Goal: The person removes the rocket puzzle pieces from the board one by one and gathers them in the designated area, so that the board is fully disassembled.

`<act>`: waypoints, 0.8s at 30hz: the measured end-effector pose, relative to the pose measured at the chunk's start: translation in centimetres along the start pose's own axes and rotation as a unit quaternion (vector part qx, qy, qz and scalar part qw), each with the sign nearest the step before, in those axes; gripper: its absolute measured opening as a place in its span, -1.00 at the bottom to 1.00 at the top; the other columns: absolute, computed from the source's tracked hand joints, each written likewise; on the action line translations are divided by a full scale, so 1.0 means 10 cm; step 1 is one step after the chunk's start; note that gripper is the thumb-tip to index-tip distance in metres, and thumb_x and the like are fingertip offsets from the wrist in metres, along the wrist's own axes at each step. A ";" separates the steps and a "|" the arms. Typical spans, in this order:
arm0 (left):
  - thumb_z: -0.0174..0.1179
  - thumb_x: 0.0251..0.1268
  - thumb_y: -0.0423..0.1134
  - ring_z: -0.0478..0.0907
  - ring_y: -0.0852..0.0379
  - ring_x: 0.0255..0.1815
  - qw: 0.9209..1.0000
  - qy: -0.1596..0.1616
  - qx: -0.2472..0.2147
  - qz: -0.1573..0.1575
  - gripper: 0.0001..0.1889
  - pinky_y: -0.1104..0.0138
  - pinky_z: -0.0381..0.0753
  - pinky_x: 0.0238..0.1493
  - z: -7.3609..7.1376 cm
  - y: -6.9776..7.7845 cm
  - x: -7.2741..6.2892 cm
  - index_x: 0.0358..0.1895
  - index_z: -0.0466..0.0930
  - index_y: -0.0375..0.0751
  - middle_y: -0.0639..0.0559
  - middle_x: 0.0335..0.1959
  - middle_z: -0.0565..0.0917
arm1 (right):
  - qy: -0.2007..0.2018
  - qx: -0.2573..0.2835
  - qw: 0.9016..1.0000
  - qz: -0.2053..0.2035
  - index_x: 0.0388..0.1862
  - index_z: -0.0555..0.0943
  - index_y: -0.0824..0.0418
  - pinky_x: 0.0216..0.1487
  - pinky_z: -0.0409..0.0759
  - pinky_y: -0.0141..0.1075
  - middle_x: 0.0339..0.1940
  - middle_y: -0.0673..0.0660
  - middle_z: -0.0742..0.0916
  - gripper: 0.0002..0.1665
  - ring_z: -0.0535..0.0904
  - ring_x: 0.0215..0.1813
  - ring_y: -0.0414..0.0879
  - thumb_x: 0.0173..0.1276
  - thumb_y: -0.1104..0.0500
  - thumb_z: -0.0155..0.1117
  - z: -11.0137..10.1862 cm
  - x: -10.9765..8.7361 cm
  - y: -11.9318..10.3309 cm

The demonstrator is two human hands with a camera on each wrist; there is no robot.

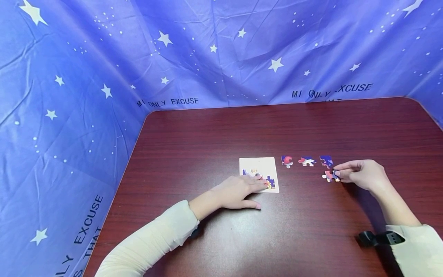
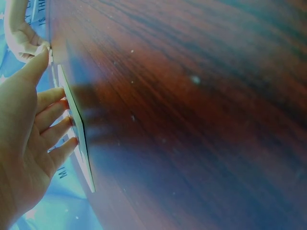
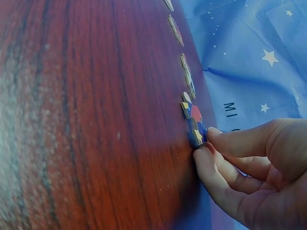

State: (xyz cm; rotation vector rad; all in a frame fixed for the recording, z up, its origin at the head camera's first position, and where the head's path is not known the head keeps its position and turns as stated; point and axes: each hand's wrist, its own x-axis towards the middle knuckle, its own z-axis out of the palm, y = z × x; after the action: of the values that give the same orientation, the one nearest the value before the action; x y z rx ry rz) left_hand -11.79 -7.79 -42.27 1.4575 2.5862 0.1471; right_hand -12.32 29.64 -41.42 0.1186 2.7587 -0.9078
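Note:
My left hand (image 1: 240,189) rests with straight fingers on a white square puzzle board (image 1: 256,162), covering part of the picture near its lower side. In the left wrist view, the fingertips of my left hand (image 2: 41,124) touch the face of the board (image 2: 81,136). To the right, my right hand (image 1: 367,175) pinches a jigsaw piece (image 1: 331,176) by its right edge between thumb and fingers. That jigsaw piece (image 3: 195,120) shows red, dark blue and yellow in the right wrist view, beside my right hand (image 3: 254,167).
Three loose jigsaw pieces lie in a row right of the board: a red and purple piece (image 1: 287,161), a white and purple piece (image 1: 307,161) and a dark blue piece (image 1: 326,161). The dark red wooden table (image 1: 194,142) meets a blue star-printed cloth (image 1: 221,65) behind and at the left.

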 end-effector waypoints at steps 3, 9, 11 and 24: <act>-0.03 0.24 0.32 0.19 0.27 0.44 1.000 0.003 0.003 0.001 -0.32 0.31 0.28 0.39 0.01 0.00 0.00 0.37 0.28 0.11 0.24 0.39 0.31 | -0.001 0.006 1.000 -0.001 -0.08 0.66 0.35 -0.44 0.31 -0.72 -0.54 -0.03 0.78 -0.65 0.57 -0.48 -0.55 0.21 0.17 0.24 0.00 0.00 0.00; -0.04 0.24 0.33 0.19 0.28 0.43 1.000 0.003 0.009 -0.001 -0.32 0.32 0.28 0.39 0.02 -0.01 0.00 0.37 0.28 0.11 0.25 0.39 0.31 | -0.001 0.010 1.000 0.004 -0.08 0.67 0.35 -0.43 0.31 -0.70 -0.53 -0.03 0.78 -0.65 0.56 -0.48 -0.55 0.22 0.16 0.25 0.01 0.00 0.00; -0.03 0.24 0.32 0.19 0.29 0.43 1.000 0.000 0.007 -0.003 -0.31 0.32 0.27 0.39 0.01 0.00 0.00 0.38 0.27 0.11 0.25 0.40 0.31 | -0.009 0.024 1.000 0.006 -0.06 0.65 0.38 -0.44 0.38 -0.69 -0.51 -0.02 0.79 -0.64 0.59 -0.48 -0.53 0.23 0.18 0.23 0.01 0.00 0.00; -0.02 0.24 0.31 0.20 0.27 0.43 1.000 -0.004 0.000 -0.006 -0.31 0.31 0.30 0.38 -0.01 0.01 -0.01 0.38 0.26 0.09 0.24 0.40 0.31 | 0.001 0.038 0.999 0.008 -0.01 0.61 0.40 -0.46 0.41 -0.70 -0.51 -0.03 0.79 -0.44 0.64 -0.50 -0.46 0.24 -0.05 0.28 0.02 0.00 0.00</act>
State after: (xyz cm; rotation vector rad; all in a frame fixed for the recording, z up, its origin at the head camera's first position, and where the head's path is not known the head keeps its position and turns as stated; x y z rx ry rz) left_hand -11.67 -7.77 -42.12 1.4403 2.5883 0.1406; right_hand -12.26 29.48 -41.56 0.1549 2.7208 -1.0081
